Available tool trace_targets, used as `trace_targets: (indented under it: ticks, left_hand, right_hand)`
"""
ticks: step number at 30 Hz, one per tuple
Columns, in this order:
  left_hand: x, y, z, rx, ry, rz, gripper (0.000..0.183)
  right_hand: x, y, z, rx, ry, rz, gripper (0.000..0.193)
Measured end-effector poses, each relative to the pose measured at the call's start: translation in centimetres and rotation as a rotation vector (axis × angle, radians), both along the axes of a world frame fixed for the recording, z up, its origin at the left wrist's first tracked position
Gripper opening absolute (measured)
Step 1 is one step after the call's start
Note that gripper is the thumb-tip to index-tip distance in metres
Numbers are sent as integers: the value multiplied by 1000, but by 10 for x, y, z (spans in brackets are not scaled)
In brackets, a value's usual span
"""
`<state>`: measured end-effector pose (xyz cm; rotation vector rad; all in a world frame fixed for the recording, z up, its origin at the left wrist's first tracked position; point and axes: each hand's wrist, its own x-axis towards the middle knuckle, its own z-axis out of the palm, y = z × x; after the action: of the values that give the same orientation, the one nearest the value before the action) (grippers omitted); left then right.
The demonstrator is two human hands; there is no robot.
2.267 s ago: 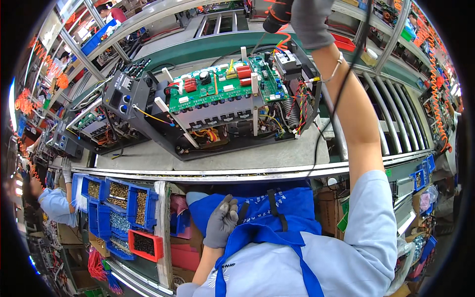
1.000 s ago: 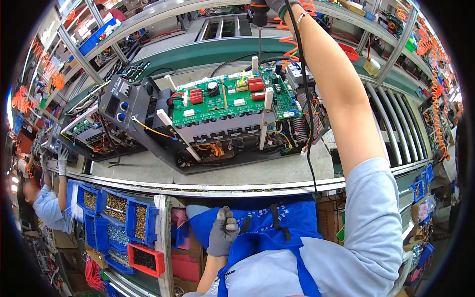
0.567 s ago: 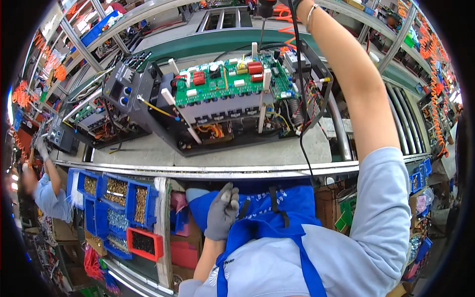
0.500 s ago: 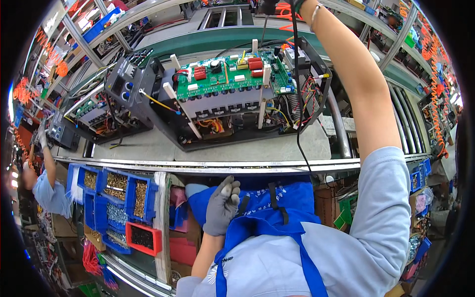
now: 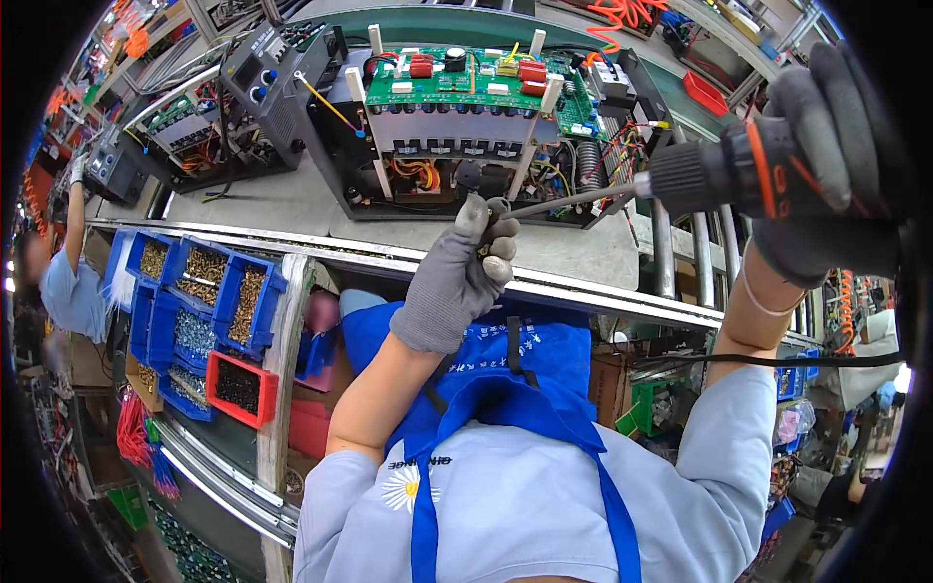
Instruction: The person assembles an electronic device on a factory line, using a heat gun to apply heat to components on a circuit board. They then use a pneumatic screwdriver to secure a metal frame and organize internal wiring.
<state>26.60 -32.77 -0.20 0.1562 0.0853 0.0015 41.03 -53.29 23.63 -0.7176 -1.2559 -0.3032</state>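
My right hand point(image 5: 826, 136), in a grey and black glove, is wrapped round a black power screwdriver point(image 5: 719, 175) with an orange ring. Its long bit point(image 5: 573, 201) points left, the tip meeting the fingertips of my left hand point(image 5: 457, 277). That hand wears a grey glove; thumb and fingers are pinched together, and whatever is between them is too small to make out. Both hands are in front of an open machine chassis point(image 5: 622, 189) on the bench. A green circuit board point(image 5: 466, 92) with red and black components lies across its top, between white posts.
At the left stand blue bins point(image 5: 255, 303) of brass and silver fasteners and a red bin point(image 5: 240, 389) of black ones. A second open machine point(image 5: 209, 117) sits further left, near a co-worker point(image 5: 76, 282). Metal rollers point(image 5: 663, 255) run at the right. A black cable point(image 5: 777, 360) crosses my right arm.
My right hand has come down from the top of the view with the power screwdriver. My left hand has risen from near my apron to the bit's tip.
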Motion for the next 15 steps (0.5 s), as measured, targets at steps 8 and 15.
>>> trace_targets:
  ticks: [8,15]
  left_hand:
    - [5,-8,15,-108,38,-25,25]
    - [21,-4,17,-67,-4,-126,36]
  right_hand:
    - [6,-27,-21,-37,34,-111,32]
    - [28,-34,-11,-69,12,-165,29]
